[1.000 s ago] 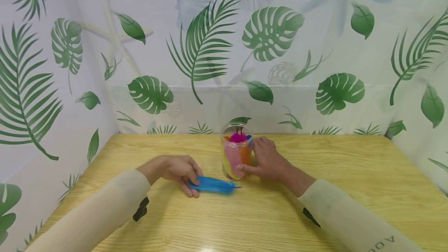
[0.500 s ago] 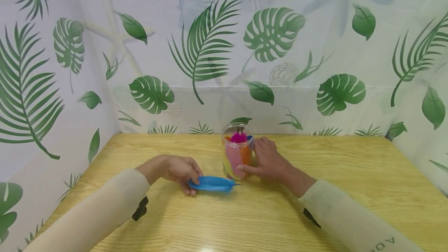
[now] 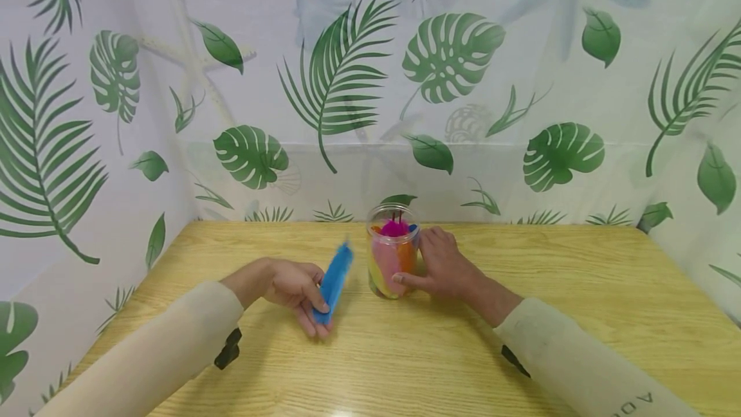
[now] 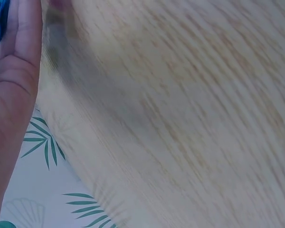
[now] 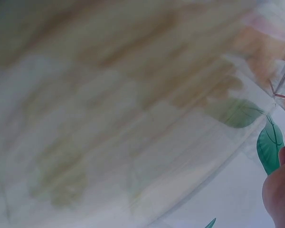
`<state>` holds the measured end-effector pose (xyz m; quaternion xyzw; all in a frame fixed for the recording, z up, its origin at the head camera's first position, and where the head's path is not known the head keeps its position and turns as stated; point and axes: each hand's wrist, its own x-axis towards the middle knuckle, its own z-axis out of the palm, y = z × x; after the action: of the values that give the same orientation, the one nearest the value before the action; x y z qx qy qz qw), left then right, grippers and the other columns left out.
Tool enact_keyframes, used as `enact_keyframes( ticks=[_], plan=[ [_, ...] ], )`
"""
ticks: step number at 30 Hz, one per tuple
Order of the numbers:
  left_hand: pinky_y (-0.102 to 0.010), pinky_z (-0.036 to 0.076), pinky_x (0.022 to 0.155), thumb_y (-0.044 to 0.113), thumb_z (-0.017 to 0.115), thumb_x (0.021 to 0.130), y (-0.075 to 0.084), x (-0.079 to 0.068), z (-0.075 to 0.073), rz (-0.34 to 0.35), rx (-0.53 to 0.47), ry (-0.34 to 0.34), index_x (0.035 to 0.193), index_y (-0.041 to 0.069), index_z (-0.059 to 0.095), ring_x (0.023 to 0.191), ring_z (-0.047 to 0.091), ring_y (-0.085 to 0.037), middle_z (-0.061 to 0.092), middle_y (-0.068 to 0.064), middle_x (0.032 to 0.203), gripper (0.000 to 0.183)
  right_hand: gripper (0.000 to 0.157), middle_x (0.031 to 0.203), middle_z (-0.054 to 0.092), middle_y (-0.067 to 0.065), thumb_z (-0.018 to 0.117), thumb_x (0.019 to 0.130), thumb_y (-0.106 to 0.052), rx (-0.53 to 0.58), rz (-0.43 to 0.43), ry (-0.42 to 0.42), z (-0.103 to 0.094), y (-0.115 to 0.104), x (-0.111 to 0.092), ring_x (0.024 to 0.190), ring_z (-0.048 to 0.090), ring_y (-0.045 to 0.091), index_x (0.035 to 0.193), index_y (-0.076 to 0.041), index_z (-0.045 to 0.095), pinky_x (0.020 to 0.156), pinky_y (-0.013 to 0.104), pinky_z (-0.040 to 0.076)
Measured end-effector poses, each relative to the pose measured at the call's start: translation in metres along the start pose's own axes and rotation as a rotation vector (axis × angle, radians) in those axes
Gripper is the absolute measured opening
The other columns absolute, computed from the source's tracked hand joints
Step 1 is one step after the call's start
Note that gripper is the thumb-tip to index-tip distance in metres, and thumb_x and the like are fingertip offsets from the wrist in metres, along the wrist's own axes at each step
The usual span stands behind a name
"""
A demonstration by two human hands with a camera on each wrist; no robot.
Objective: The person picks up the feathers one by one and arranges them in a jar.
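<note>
In the head view, my left hand pinches a blue feather by its broad end, thumb on top. The feather slants up and away, its far tip blurred, a little left of a clear plastic jar. Pink, orange, yellow and magenta feathers fill the jar, which stands upright on the table. My right hand grips the jar's right side, with the thumb across its front. Only a sliver of blue shows beside the left hand in the left wrist view. The right wrist view catches part of the right hand at its edge.
The wood-grain table reaches back to a white curtain printed with green leaves, which also hangs at both sides. Dark straps sit at both sleeves.
The feather has swung from lying sideways, quill toward the jar, to pointing up and away from me. My left hand has turned with it. The right hand and jar have stayed put.
</note>
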<state>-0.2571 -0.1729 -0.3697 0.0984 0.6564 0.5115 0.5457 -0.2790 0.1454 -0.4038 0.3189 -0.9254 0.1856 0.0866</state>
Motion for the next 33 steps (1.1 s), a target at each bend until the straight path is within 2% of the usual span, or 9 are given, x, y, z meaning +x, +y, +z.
enact_keyframes(
  ticks=[4, 7, 11, 15, 18, 22, 27, 29, 33],
  plan=[
    [-0.045, 0.057, 0.089, -0.005, 0.057, 0.094, 0.002, -0.002, 0.002, -0.003, -0.008, -0.015, 0.111, -0.019, 0.061, 0.091, 0.075, -0.03, 0.073, -0.024, 0.099, 0.022, 0.084, 0.13, 0.057, 0.011, 0.068, 0.084, -0.061, 0.005, 0.002, -0.002, 0.0, 0.0, 0.0, 0.12, 0.044, 0.028, 0.142, -0.005, 0.045, 0.107, 0.055, 0.033],
    [-0.047, 0.056, 0.09, -0.004, 0.056, 0.095, 0.005, -0.004, 0.003, 0.024, -0.025, -0.02, 0.114, -0.018, 0.058, 0.092, 0.075, -0.031, 0.072, -0.026, 0.105, 0.024, 0.084, 0.132, 0.057, 0.011, 0.068, 0.084, -0.061, 0.012, 0.007, -0.006, -0.001, 0.0, -0.001, 0.121, 0.044, 0.029, 0.143, -0.006, 0.044, 0.108, 0.055, 0.032],
    [-0.047, 0.056, 0.09, -0.001, 0.052, 0.099, 0.012, -0.006, 0.002, 0.125, -0.052, 0.003, 0.114, -0.011, 0.054, 0.094, 0.074, -0.03, 0.07, -0.026, 0.111, 0.018, 0.084, 0.134, 0.056, 0.012, 0.067, 0.084, -0.061, 0.023, 0.011, -0.011, -0.002, -0.001, 0.0, 0.122, 0.044, 0.029, 0.143, -0.006, 0.044, 0.109, 0.055, 0.031],
    [-0.049, 0.055, 0.092, 0.0, 0.048, 0.101, 0.017, -0.008, 0.001, 0.227, -0.086, 0.039, 0.11, -0.001, 0.054, 0.095, 0.074, -0.029, 0.073, -0.019, 0.105, 0.011, 0.084, 0.134, 0.056, 0.012, 0.067, 0.085, -0.06, 0.024, 0.009, -0.018, -0.003, -0.001, 0.0, 0.121, 0.043, 0.029, 0.143, -0.005, 0.043, 0.109, 0.055, 0.031],
    [-0.052, 0.052, 0.094, -0.001, 0.049, 0.1, 0.019, -0.009, -0.001, 0.288, -0.117, 0.064, 0.116, 0.0, 0.052, 0.094, 0.074, -0.029, 0.074, -0.016, 0.102, 0.016, 0.083, 0.134, 0.055, 0.012, 0.068, 0.085, -0.059, 0.025, 0.016, -0.028, -0.004, -0.001, 0.0, 0.121, 0.043, 0.028, 0.143, -0.006, 0.043, 0.109, 0.055, 0.03],
    [-0.054, 0.05, 0.094, -0.002, 0.048, 0.1, 0.016, -0.007, -0.002, 0.37, -0.176, 0.126, 0.126, -0.004, 0.044, 0.094, 0.075, -0.028, 0.074, -0.015, 0.104, 0.027, 0.083, 0.134, 0.055, 0.011, 0.068, 0.085, -0.06, 0.021, 0.022, -0.036, -0.003, 0.0, 0.001, 0.122, 0.043, 0.028, 0.143, -0.006, 0.043, 0.11, 0.054, 0.03],
    [-0.053, 0.049, 0.094, 0.011, 0.042, 0.107, 0.012, -0.002, -0.002, 0.447, -0.291, 0.252, 0.123, -0.004, 0.047, 0.093, 0.075, -0.028, 0.075, -0.014, 0.102, 0.023, 0.084, 0.132, 0.056, 0.011, 0.068, 0.084, -0.061, 0.015, 0.01, -0.027, -0.003, -0.001, 0.0, 0.121, 0.043, 0.028, 0.143, -0.006, 0.043, 0.108, 0.055, 0.031],
    [-0.051, 0.052, 0.093, 0.016, 0.038, 0.109, 0.012, -0.001, -0.003, 0.473, -0.314, 0.289, 0.121, -0.006, 0.049, 0.093, 0.075, -0.028, 0.075, -0.014, 0.101, 0.028, 0.084, 0.133, 0.056, 0.011, 0.068, 0.084, -0.061, 0.016, 0.011, -0.028, -0.003, -0.001, 0.0, 0.121, 0.043, 0.028, 0.143, -0.006, 0.043, 0.109, 0.054, 0.031],
    [-0.044, 0.057, 0.09, 0.016, 0.032, 0.11, 0.013, -0.001, -0.003, 0.504, -0.311, 0.337, 0.133, -0.016, 0.042, 0.096, 0.074, -0.025, 0.073, -0.016, 0.108, 0.041, 0.085, 0.135, 0.055, 0.011, 0.067, 0.084, -0.062, 0.017, 0.017, -0.029, -0.003, -0.001, 0.0, 0.121, 0.043, 0.028, 0.144, -0.006, 0.042, 0.109, 0.055, 0.031]
  ],
)
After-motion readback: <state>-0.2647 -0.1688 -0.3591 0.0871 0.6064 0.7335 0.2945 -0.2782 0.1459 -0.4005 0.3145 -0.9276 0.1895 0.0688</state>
